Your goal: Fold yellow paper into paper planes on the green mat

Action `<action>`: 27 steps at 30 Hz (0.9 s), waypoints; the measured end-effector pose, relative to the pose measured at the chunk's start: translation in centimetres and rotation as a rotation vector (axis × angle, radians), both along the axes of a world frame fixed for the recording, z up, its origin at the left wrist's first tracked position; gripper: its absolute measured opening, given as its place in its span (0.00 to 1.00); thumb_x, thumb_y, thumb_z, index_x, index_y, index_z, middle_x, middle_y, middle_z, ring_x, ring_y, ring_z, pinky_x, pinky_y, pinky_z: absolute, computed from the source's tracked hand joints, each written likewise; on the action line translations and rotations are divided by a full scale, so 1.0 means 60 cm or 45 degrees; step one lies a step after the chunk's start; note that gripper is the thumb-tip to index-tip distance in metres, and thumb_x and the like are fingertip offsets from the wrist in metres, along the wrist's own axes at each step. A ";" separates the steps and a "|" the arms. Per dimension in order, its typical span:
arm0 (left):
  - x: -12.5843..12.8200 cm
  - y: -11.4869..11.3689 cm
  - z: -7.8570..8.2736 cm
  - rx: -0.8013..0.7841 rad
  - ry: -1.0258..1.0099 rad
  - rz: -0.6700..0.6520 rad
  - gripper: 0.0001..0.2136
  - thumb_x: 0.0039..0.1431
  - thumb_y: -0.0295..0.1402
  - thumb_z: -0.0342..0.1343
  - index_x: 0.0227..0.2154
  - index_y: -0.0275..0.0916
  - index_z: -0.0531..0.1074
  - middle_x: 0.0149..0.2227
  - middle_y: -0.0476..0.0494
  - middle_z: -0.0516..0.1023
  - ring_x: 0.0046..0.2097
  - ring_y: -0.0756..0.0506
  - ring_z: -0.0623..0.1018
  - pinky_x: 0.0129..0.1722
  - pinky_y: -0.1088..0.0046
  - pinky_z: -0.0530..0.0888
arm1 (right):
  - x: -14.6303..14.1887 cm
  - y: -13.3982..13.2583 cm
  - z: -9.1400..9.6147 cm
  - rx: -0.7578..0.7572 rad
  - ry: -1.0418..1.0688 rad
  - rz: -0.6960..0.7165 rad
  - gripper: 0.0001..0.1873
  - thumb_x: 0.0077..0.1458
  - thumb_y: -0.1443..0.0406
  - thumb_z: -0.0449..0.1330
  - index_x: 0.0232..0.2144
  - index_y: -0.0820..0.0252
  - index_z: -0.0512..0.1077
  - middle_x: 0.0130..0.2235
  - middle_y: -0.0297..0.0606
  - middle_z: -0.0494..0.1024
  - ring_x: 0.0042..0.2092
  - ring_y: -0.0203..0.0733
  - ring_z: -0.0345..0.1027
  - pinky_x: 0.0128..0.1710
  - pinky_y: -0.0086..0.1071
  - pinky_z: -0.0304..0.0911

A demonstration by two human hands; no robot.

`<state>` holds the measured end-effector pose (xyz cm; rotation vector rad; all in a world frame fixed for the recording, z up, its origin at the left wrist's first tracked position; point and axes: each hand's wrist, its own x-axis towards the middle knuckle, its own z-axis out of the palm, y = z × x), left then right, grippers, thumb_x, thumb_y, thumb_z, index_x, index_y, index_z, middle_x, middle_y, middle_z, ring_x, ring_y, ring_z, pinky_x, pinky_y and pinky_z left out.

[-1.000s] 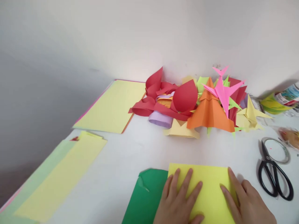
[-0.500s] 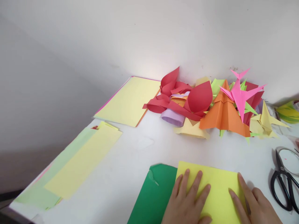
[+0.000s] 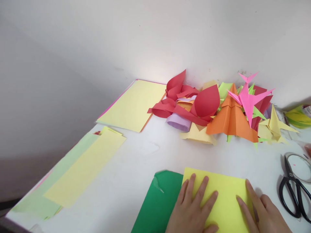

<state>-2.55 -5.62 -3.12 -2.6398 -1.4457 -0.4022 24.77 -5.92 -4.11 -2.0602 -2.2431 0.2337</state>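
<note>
A bright yellow sheet of paper (image 3: 223, 197) lies at the near edge of the white table (image 3: 136, 168), partly over a green sheet (image 3: 160, 202). My left hand (image 3: 194, 210) rests flat on the yellow sheet with its fingers spread. On the sheet's right edge lies my right hand (image 3: 259, 213), fingers stretched out and pressing down. Neither hand holds anything.
A heap of folded paper shapes (image 3: 218, 110), red, orange, pink and pale yellow, sits against the back wall. Black scissors (image 3: 293, 194) lie at the right beside a roll of clear tape (image 3: 301, 168). Pale yellow sheets (image 3: 136, 105) and paper strips (image 3: 80, 171) lie at the left.
The view has swung left and slightly down, shifting everything to the right in the picture. Both hands stay flat on the yellow sheet.
</note>
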 end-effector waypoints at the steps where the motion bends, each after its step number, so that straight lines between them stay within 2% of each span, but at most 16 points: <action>1: 0.000 0.000 -0.001 -0.011 0.001 -0.007 0.32 0.55 0.59 0.45 0.60 0.53 0.61 0.62 0.42 0.65 0.61 0.29 0.59 0.58 0.52 0.50 | -0.008 0.000 0.008 -0.004 -0.013 -0.014 0.35 0.59 0.46 0.51 0.62 0.57 0.59 0.31 0.41 0.76 0.33 0.48 0.76 0.33 0.35 0.73; 5: 0.000 -0.004 -0.007 -0.078 0.010 -0.026 0.35 0.53 0.58 0.49 0.62 0.52 0.58 0.65 0.41 0.59 0.63 0.26 0.56 0.58 0.48 0.51 | -0.038 0.001 0.033 0.057 -0.088 -0.100 0.33 0.59 0.45 0.50 0.61 0.52 0.61 0.33 0.40 0.76 0.32 0.46 0.75 0.21 0.30 0.68; 7: 0.000 -0.006 -0.008 -0.095 0.001 -0.033 0.36 0.52 0.58 0.51 0.63 0.52 0.57 0.66 0.40 0.56 0.64 0.24 0.53 0.58 0.46 0.51 | -0.049 0.002 0.040 0.113 -0.123 -0.105 0.32 0.59 0.45 0.49 0.60 0.53 0.62 0.33 0.40 0.76 0.34 0.46 0.75 0.20 0.29 0.67; 15: -0.001 -0.003 0.017 -0.113 -0.058 -0.092 0.37 0.51 0.61 0.48 0.63 0.52 0.57 0.66 0.36 0.56 0.65 0.21 0.48 0.56 0.42 0.55 | -0.073 0.004 0.051 0.296 -0.222 -0.075 0.31 0.64 0.47 0.40 0.57 0.59 0.65 0.33 0.41 0.74 0.34 0.44 0.73 0.22 0.29 0.64; 20: 0.000 -0.005 0.025 -0.177 -0.091 -0.075 0.37 0.50 0.62 0.49 0.63 0.55 0.57 0.67 0.41 0.53 0.65 0.23 0.50 0.57 0.43 0.56 | -0.076 0.006 0.055 0.294 -0.238 -0.052 0.28 0.65 0.50 0.43 0.58 0.60 0.64 0.32 0.41 0.72 0.33 0.43 0.69 0.24 0.30 0.60; 24: 0.003 -0.007 0.023 -0.173 -0.111 -0.090 0.37 0.51 0.61 0.50 0.63 0.55 0.56 0.68 0.40 0.52 0.65 0.22 0.50 0.57 0.41 0.56 | -0.075 0.011 0.058 0.325 -0.216 0.021 0.27 0.66 0.53 0.44 0.56 0.65 0.65 0.30 0.41 0.70 0.32 0.44 0.65 0.30 0.34 0.60; 27: 0.005 -0.008 0.022 -0.150 -0.115 -0.115 0.35 0.52 0.58 0.52 0.63 0.55 0.55 0.68 0.39 0.50 0.65 0.20 0.48 0.56 0.39 0.56 | -0.075 0.011 0.061 0.354 -0.215 0.008 0.26 0.65 0.54 0.46 0.55 0.65 0.67 0.31 0.42 0.69 0.33 0.46 0.64 0.33 0.36 0.58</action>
